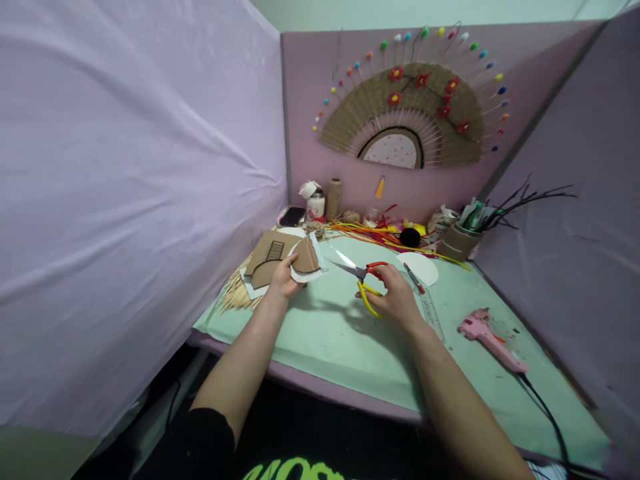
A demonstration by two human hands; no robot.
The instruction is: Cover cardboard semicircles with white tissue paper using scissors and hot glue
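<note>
My left hand is closed on a small piece of brown cardboard with white paper around its edge. Under and left of it lies a larger cardboard piece with dark lines drawn on it. My right hand has its fingers in the handles of a pair of scissors, one handle red and the other yellow. The blades are spread apart and point left toward the cardboard, without touching it. A white paper oval and a red-and-grey pen lie just beyond my right hand.
A pink glue gun with a black cord lies at the right. Bamboo sticks spread at the left; a clear ruler lies near my right wrist. Colored pipe cleaners and a brown pot line the back, below a decorated fan.
</note>
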